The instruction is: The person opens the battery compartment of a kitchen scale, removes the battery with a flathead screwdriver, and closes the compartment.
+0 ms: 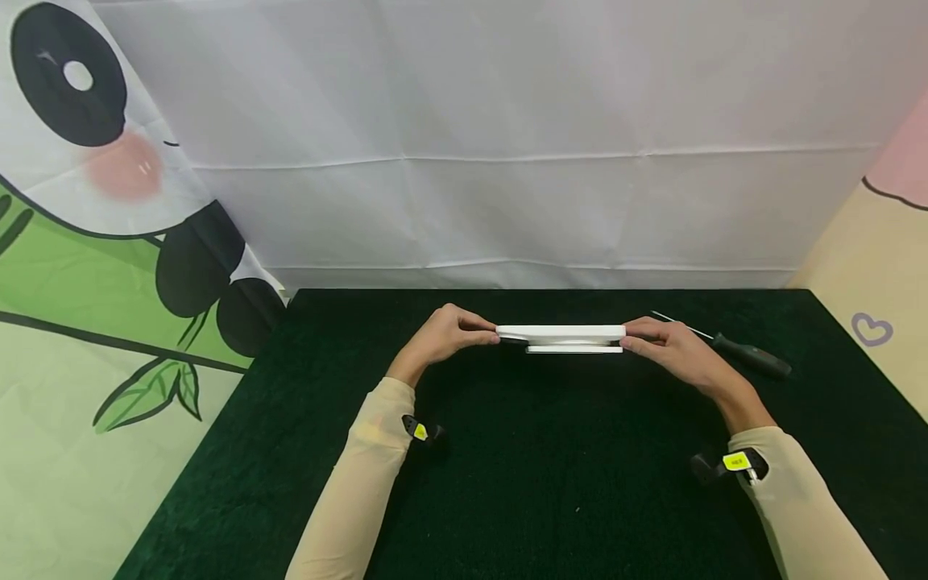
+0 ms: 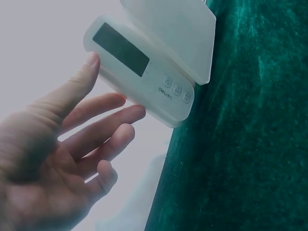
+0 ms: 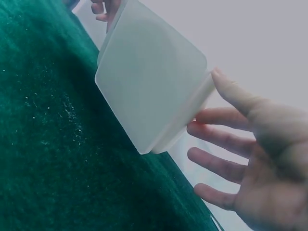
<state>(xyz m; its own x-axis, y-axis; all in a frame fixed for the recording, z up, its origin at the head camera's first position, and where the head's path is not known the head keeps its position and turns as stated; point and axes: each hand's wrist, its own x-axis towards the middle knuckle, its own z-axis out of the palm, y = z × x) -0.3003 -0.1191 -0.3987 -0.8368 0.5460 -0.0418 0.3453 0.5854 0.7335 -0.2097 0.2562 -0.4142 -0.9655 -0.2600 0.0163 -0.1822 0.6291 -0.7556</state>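
Between both hands is a white digital kitchen scale (image 1: 561, 332), seen edge-on from the head and tilted in the wrist views. My left hand (image 1: 444, 337) pinches its control end between thumb and fingers. That end carries a dark display (image 2: 121, 49) and several round buttons (image 2: 176, 89), shown in the left wrist view. At the opposite end, my right hand (image 1: 674, 351) pinches the scale's body with the thumb on one face and fingertips behind. The right wrist view shows the smooth, square weighing plate (image 3: 149, 77) from close by.
A screwdriver (image 1: 750, 354) with a dark handle and thin shaft lies on the right, just beyond my right hand. Dark green cloth (image 1: 551, 467) covers the table. A white sheet (image 1: 507, 217) hangs behind it, with printed cartoon panels at both sides.
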